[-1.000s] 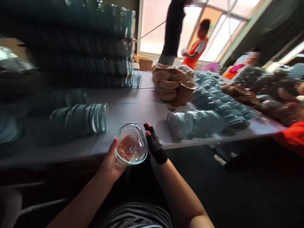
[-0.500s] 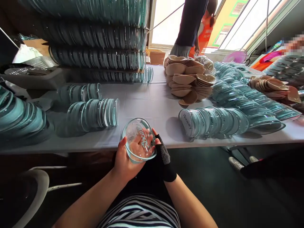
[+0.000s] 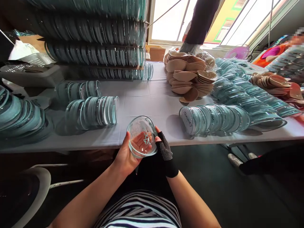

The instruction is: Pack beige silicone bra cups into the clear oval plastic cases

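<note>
The clear cup (image 3: 142, 136) is in the person's hands, held up in front of the body at the near edge of the tabletop (image 3: 140, 103), its open side tilted toward the wearer and pale lettering showing on it. The left hand (image 3: 127, 158), bare, grips it from the left: the thumb presses on the rim and the other fingers, seen through the clear wall, lie spread behind. The right hand (image 3: 165, 151), in a black dotted glove with the fingertips bare, has its thumb and a fingertip against the right rim; whether they pinch it I can't tell from here. Beyond the cup, a row of nested cups (image 3: 92, 110) lies on its side to the left, with a shorter row (image 3: 78, 91) just behind. To the right lies another row (image 3: 213, 120), lettering on its end, and behind it a heap of tan pads (image 3: 190, 77). Tall tiers of cups (image 3: 95, 55) rise at the back left, beside a grey crate (image 3: 42, 76). Past the pads someone in dark trousers (image 3: 203, 25) stands before the bright window (image 3: 166, 23).
</note>
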`<control>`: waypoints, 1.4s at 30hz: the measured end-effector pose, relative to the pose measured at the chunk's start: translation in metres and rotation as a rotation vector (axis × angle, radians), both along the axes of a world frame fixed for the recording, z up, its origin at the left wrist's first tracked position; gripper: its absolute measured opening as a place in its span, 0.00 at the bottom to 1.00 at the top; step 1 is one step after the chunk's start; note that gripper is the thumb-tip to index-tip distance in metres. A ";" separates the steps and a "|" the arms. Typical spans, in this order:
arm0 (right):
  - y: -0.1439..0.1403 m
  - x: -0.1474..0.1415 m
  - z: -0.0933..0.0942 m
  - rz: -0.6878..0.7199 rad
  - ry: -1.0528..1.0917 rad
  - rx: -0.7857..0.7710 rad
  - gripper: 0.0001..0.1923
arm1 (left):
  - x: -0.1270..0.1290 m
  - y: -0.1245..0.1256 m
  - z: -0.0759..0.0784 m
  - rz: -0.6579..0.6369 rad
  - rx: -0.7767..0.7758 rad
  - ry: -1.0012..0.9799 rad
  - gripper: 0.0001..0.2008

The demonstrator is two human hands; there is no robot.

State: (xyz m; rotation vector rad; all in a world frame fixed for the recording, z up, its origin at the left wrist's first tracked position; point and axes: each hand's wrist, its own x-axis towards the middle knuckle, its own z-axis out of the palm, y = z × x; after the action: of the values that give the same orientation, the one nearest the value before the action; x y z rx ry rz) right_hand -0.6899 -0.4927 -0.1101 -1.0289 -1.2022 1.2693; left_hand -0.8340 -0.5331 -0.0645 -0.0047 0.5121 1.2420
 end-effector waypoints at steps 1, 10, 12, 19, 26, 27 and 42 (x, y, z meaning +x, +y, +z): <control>0.000 -0.002 -0.005 0.017 0.021 -0.019 0.28 | 0.001 0.000 0.001 -0.036 0.039 -0.039 0.31; -0.003 -0.007 -0.028 0.010 0.000 -0.016 0.28 | 0.008 0.005 -0.014 0.122 0.189 -0.129 0.20; -0.004 -0.004 -0.022 -0.012 -0.090 0.046 0.27 | 0.006 0.006 -0.019 0.173 0.177 -0.093 0.17; -0.008 -0.006 -0.013 -0.065 -0.178 0.164 0.27 | 0.003 0.002 -0.019 0.088 0.180 -0.116 0.20; -0.009 0.001 -0.014 -0.032 -0.387 0.354 0.34 | -0.004 0.009 -0.004 -0.075 0.069 -0.114 0.36; -0.013 0.003 -0.010 -0.009 -0.483 0.477 0.38 | -0.004 0.013 -0.001 -0.011 0.021 -0.079 0.33; 0.015 0.021 0.011 -0.014 -1.018 0.863 0.23 | -0.005 0.006 0.016 -0.375 0.422 0.401 0.16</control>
State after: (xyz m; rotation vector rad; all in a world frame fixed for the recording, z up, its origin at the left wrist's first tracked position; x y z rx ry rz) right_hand -0.6687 -0.4780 -0.0994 -0.9849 -2.2103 0.0234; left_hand -0.8395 -0.5268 -0.0484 0.6797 0.5554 0.9600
